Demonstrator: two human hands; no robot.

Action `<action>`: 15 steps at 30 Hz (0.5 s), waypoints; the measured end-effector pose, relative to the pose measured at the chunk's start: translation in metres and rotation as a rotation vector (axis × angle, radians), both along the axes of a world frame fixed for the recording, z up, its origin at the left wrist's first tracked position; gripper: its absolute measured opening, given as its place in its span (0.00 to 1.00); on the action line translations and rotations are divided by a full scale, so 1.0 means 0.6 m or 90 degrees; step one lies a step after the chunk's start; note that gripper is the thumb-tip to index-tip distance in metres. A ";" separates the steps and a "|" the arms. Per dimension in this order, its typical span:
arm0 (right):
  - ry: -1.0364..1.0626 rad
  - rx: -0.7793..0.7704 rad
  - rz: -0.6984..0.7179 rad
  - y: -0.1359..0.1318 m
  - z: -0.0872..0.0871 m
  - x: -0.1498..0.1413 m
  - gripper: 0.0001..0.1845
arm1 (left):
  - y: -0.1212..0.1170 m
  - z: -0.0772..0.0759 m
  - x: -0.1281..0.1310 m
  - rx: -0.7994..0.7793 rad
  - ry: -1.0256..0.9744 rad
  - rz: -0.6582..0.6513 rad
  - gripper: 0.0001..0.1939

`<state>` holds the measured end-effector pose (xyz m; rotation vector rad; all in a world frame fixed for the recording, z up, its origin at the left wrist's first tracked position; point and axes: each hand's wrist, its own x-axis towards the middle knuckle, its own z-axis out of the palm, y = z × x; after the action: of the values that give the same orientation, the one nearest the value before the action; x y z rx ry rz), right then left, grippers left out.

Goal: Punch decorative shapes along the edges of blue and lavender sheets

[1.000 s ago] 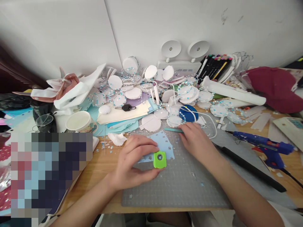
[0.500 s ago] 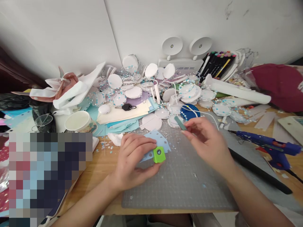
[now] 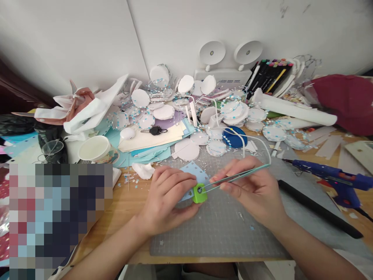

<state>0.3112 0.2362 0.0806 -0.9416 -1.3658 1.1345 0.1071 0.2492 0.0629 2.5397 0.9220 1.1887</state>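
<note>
My left hand (image 3: 167,200) is closed around a small green paper punch (image 3: 199,193), which rests on a grey cutting mat (image 3: 221,229) over a light blue sheet of paper (image 3: 194,171) full of punched holes. In my right hand (image 3: 253,188) I pinch teal tweezers (image 3: 236,177); their tips reach into the round hole on top of the punch.
A blue glue gun (image 3: 332,177) and a long black bar (image 3: 319,210) lie right of the mat. Behind it are several white discs (image 3: 164,112) with blue specks, a blue round object (image 3: 234,137), stacked paper (image 3: 151,142), a paper cup (image 3: 94,148), markers (image 3: 269,76), a maroon cloth (image 3: 346,99).
My right hand lifted the tweezers from the mat's far edge, swung them toward me and brought their tips into the punch. My left hand stayed on the punch.
</note>
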 end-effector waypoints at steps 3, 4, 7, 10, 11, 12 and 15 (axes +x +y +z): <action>-0.020 0.013 0.003 0.000 -0.001 0.001 0.08 | 0.000 0.000 0.000 0.004 0.001 -0.002 0.17; -0.020 0.019 0.009 0.000 -0.001 0.002 0.08 | -0.001 -0.001 0.000 0.006 0.000 -0.004 0.17; 0.007 0.024 0.023 0.001 -0.005 0.002 0.09 | -0.001 -0.002 0.000 0.010 0.001 -0.010 0.18; 0.054 -0.013 0.040 0.002 -0.012 0.002 0.09 | -0.002 -0.002 0.000 0.012 0.004 -0.018 0.17; 0.074 -0.031 0.047 0.003 -0.014 0.002 0.09 | -0.002 -0.001 0.000 0.011 0.004 -0.019 0.17; 0.095 -0.051 0.054 0.004 -0.016 0.002 0.09 | -0.002 -0.001 0.001 0.009 0.003 -0.021 0.17; 0.159 -0.114 0.071 0.009 -0.021 0.000 0.07 | -0.002 0.000 0.002 0.003 -0.002 -0.030 0.18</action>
<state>0.3111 0.2415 0.0678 -0.8254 -1.1391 1.4279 0.1081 0.2478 0.0628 2.5471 0.8539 1.1829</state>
